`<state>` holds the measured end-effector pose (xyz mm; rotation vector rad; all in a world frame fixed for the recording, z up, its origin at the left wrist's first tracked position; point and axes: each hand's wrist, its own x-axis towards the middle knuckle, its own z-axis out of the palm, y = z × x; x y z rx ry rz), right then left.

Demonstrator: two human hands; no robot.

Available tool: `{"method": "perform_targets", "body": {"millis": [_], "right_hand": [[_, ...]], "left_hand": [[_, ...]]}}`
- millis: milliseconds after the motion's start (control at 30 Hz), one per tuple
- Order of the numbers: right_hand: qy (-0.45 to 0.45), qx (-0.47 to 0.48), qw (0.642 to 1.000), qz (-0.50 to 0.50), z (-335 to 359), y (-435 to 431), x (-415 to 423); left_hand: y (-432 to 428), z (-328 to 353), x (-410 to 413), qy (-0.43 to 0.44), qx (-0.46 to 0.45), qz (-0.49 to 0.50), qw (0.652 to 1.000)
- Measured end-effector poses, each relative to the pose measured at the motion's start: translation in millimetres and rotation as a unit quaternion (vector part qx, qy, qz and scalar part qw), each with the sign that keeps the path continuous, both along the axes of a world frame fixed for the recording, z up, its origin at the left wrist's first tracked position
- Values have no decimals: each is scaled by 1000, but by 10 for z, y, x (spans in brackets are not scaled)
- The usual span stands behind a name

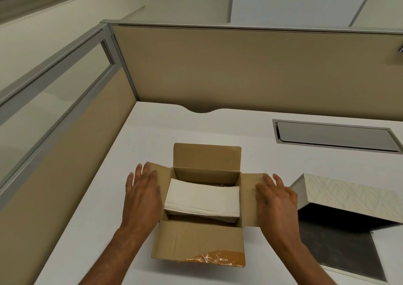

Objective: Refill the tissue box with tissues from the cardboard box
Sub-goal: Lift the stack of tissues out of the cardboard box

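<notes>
Cardboard box sitting open mid-bench, tissue stack lying inside. Left hand and right hand, fingers spread flat, pressing down the side flaps. Tissue box lying open, right.

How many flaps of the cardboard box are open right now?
4: far flap upright, near flap toward the camera, left flap under left hand, right flap under right hand.

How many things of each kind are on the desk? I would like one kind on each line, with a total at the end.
Cardboard box: 1
Stack of tissues: 1
Tissue box with lid open: 1
Hands, left hand and right hand: 2
Total: 5
</notes>
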<state>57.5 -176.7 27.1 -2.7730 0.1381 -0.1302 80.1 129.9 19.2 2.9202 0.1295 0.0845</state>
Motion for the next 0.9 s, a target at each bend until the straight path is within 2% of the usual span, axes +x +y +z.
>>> {"method": "perform_targets", "body": {"millis": [100,200,300,400,467,500,567,633,700,733,833,900], "right_hand": [[57,65,996,-26,-137,80,-105],[131,211,966,-67,-217,260,-175],[173,315,927,-104,-278,398,-167],[181,396,893,-114,-298,470,-152],[182,417,883,-117,-307,484,-149],[182,412,885,-116,-316,485,-154],[153,353,917,-109,-307,484,-155],[68,274,956,-86,-254,491,-139],[-12,240,970,-38,-185,526,-72],[-21,235,972,-8,-166,553,-25],[48,192,976,86,-173,655,108],[101,128,976,141,-220,716,204]], "left_hand": [[-107,-142,-70,65,-43,32,996],[-204,-238,-116,113,-125,67,983],[-260,-283,-134,117,-202,88,968],[-290,-305,-136,95,-222,90,966],[-291,-329,-132,86,-228,90,966],[-285,-342,-132,85,-226,89,966],[-268,-370,-136,75,-225,87,968],[-263,-394,-143,25,-230,63,971],[-271,-392,-134,-28,-208,-1,978],[-274,-393,-123,-37,-190,-45,980],[-295,-410,-87,7,-161,-164,973],[-301,-433,-47,63,-150,-189,968]]}}
